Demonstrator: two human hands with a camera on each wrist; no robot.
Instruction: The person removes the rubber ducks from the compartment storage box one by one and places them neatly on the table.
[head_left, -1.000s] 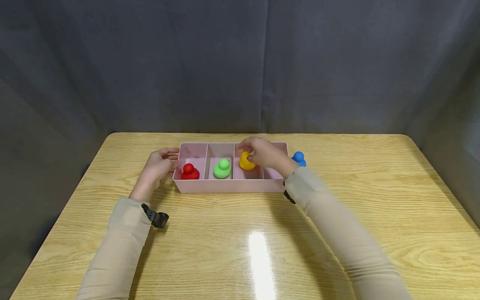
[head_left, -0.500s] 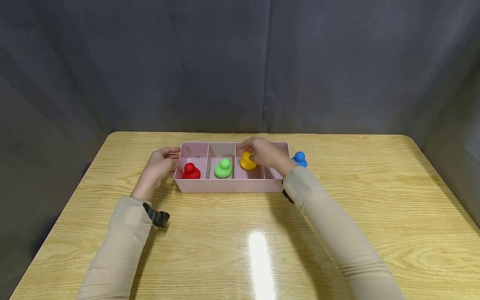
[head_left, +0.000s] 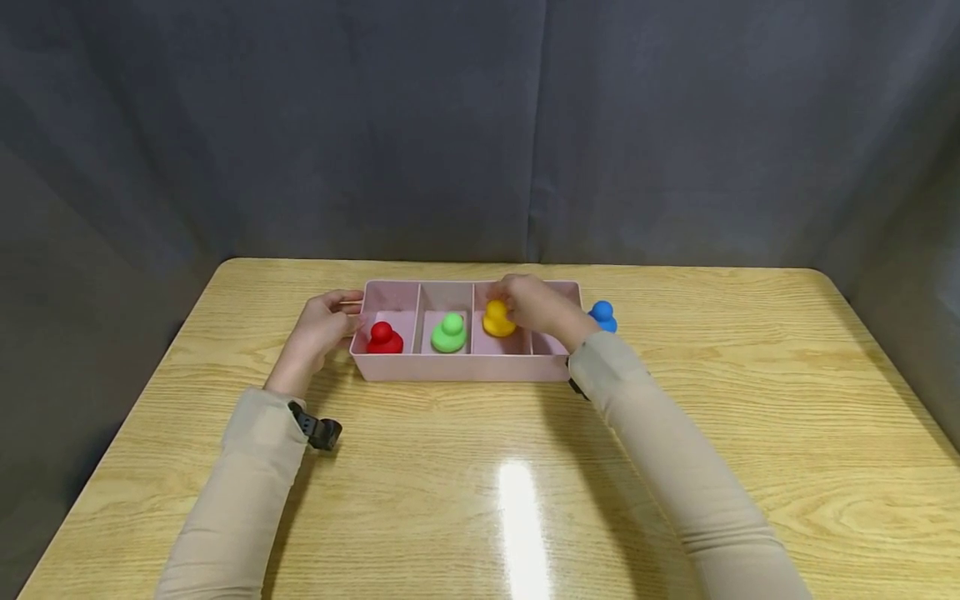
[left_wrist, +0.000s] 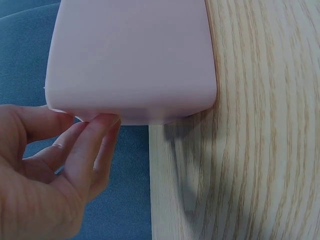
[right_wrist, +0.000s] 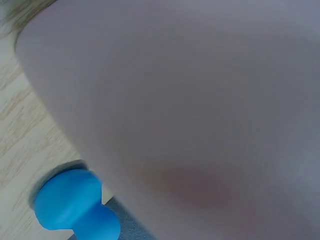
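From above, the right hand (head_left: 536, 307) pinches the yellow pawn (head_left: 497, 319) in the tray's (head_left: 457, 367) third slot; it could tip on release. Left wrist: left hand (left_wrist: 47, 165), fingers relaxed, touches the tray end. Right wrist: blue pawn (right_wrist: 75, 205) outside the tray.

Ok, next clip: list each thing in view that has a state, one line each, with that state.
pink tray: flat on the table, four compartments.
red piece: upright, first compartment from the left.
green piece: upright, second compartment.
yellow piece: third compartment, gripped by the right hand.
blue piece: on the table, outside the tray's right end.
left hand: fingers against the tray's left end wall.
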